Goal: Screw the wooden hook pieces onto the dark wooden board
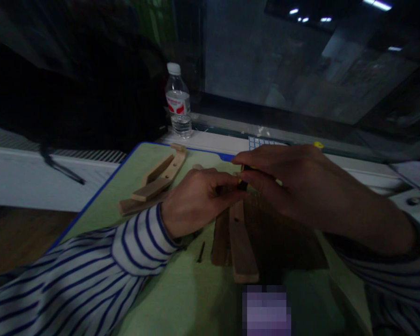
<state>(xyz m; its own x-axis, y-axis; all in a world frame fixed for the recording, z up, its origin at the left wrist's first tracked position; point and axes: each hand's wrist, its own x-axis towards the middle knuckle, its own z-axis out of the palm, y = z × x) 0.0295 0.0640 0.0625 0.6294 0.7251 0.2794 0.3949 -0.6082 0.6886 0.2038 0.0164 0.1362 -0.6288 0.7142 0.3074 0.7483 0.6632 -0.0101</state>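
My left hand (pixel 196 198) and my right hand (pixel 294 179) meet above a wooden strip with a hole (pixel 243 247). The fingers of my right hand are closed on a small black-and-yellow tool (pixel 243 183), whose kind I cannot make out. My left thumb and forefinger pinch together at its lower end; what lies between them is hidden. Under the strip is a dark brown wooden board (pixel 283 238). A dark screw (pixel 200 252) lies on the light green tabletop (pixel 182 294), left of the board.
Several pale wooden pieces (pixel 161 182), some with holes, are stacked beyond my left wrist. On the white sill stands a water bottle (pixel 179 102) by the dark window. A black bag-like shape (pixel 91 102) fills the left. Pixelation covers one patch at the bottom.
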